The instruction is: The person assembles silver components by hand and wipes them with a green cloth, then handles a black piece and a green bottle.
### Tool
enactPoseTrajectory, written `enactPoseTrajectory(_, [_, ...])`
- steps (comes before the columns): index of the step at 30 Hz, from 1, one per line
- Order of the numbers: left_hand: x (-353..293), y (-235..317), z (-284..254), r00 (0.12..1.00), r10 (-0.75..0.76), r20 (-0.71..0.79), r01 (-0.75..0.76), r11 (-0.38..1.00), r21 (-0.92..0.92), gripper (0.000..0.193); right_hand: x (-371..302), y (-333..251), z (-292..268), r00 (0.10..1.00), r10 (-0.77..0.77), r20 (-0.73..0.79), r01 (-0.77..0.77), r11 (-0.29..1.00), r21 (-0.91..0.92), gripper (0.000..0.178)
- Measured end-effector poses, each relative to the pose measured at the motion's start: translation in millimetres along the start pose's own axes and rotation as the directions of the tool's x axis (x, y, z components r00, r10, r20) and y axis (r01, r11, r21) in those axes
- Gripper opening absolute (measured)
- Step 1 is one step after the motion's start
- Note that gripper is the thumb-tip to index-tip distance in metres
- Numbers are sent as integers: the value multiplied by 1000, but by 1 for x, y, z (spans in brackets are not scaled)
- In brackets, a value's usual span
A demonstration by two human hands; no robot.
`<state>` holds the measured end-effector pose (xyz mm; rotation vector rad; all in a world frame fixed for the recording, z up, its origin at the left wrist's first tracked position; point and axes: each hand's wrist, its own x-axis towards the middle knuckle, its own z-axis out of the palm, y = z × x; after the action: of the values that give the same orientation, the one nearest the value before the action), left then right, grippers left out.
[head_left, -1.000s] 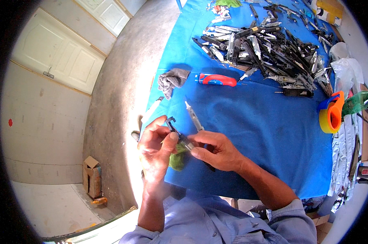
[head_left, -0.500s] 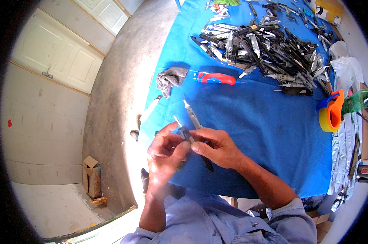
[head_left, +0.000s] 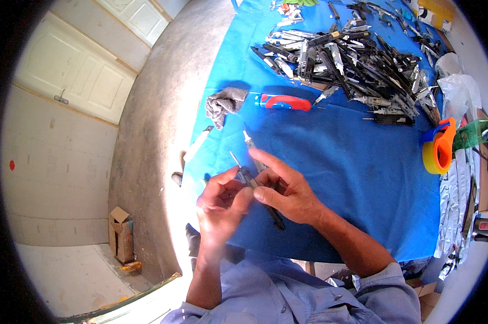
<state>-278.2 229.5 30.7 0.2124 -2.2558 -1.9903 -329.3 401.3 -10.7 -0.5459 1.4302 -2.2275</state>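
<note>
Both hands meet over the near left of the blue-covered table. Thumb and fingers of my left hand (head_left: 218, 202) pinch a slim grey-and-black device (head_left: 247, 176) with a thin pale rod at its far end. My right hand (head_left: 289, 195) grips the same device by its middle, thumb on it and index finger stretched forward. Its black tail comes out below the right hand, toward me. Just beyond, a similar light-grey device (head_left: 247, 139) with a pointed tip lies partly hidden behind the right fingers; whether they touch it I cannot tell.
A red-and-blue-handled tool (head_left: 284, 102) and a grey rag (head_left: 225, 105) lie on the blue cloth (head_left: 362, 200). Farther off is a large heap of similar devices (head_left: 341, 70). At the right edge are an orange tape dispenser (head_left: 445, 146) and a green bottle (head_left: 473, 134).
My right index finger has straightened and moved forward, now covering part of the light-grey device behind. Both hands keep their hold on the slim device, almost in the same place.
</note>
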Motion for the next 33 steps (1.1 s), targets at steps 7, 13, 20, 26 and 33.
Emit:
enactPoseTrajectory(7, [-7, -8, 1, 993, 117, 11, -117, 989, 93, 44, 0, -2, -3, 997, -19, 80, 19, 1000, 3, 57])
enactPoseTrajectory(13, [-7, -5, 5, 988, 155, -16, -154, 987, 34, 39, 0, -2, -4, 996, -27, 83, 24, 999, 39, 51])
enactPoseTrajectory(20, [-9, -8, 4, 918, 396, 24, -356, 797, 488, 38, -2, -6, -2, 997, -38, 67, 35, 998, 45, 47])
enactPoseTrajectory(26, [-8, -7, 6, 915, 403, -16, -353, 819, 452, 35, -4, 1, -2, 998, -36, 46, 36, 999, 1, 45])
enactPoseTrajectory(33, [-12, -14, 9, 979, 195, -63, -185, 973, 139, 39, -4, 5, 0, 1000, -19, -11, 20, 997, 76, 46])
